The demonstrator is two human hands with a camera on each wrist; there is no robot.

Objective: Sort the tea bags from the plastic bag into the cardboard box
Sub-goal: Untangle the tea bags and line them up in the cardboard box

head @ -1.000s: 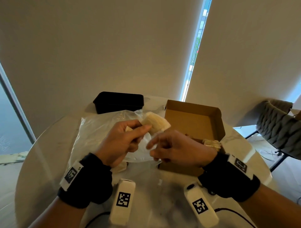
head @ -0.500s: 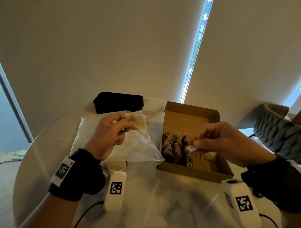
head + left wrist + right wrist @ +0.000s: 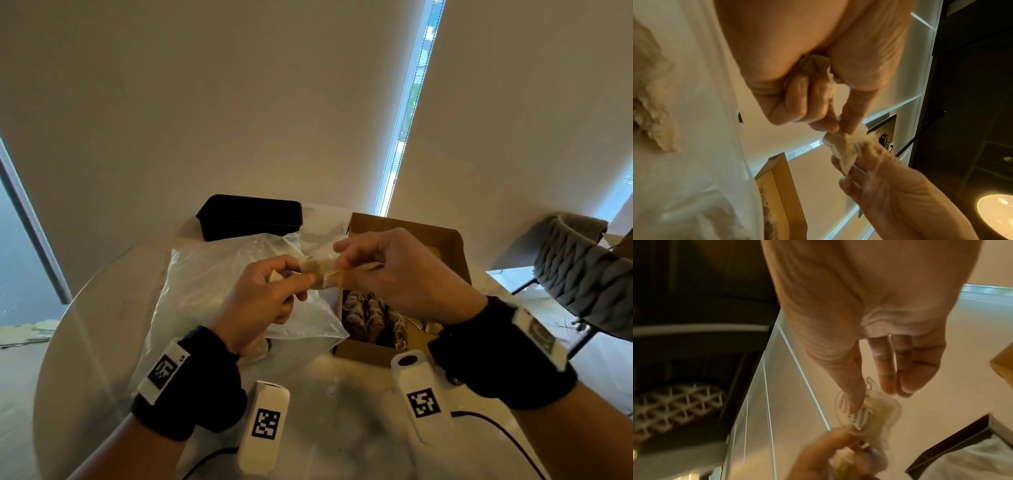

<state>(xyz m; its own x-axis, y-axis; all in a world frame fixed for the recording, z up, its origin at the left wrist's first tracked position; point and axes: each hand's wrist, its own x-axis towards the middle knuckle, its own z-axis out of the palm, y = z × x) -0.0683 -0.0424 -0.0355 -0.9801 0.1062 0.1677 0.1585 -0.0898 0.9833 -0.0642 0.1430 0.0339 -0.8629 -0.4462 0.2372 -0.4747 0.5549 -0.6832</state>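
Hands meet in mid-air above the gap between the plastic bag [image 3: 212,294] and the cardboard box [image 3: 442,240]. The left hand [image 3: 260,305] has its fingers curled round a small clutch of pale tea bags [image 3: 320,274], with more of them bunched in its palm, as the left wrist view shows. The right hand [image 3: 400,274] pinches the end of one tea bag between thumb and forefinger, its other fingers loosely extended. So both hands have hold of the bundle at once, and the step looks like peeling a single bag off the clutch.

To do it well, I'd say the right hand should draw that bag out along its length rather than sideways, while the left keeps a firm but gentle grip so the rest don't spill onto the desk [image 3: 329,394]. Paper tags and strings show in the right wrist view; they could snag a neighbour, so a slow pull seems wise.

Inside the box, a row of darker tea bags [image 3: 370,318] already stands packed along the left side, with room to their right. A black case [image 3: 250,216] sits beyond the plastic bag.
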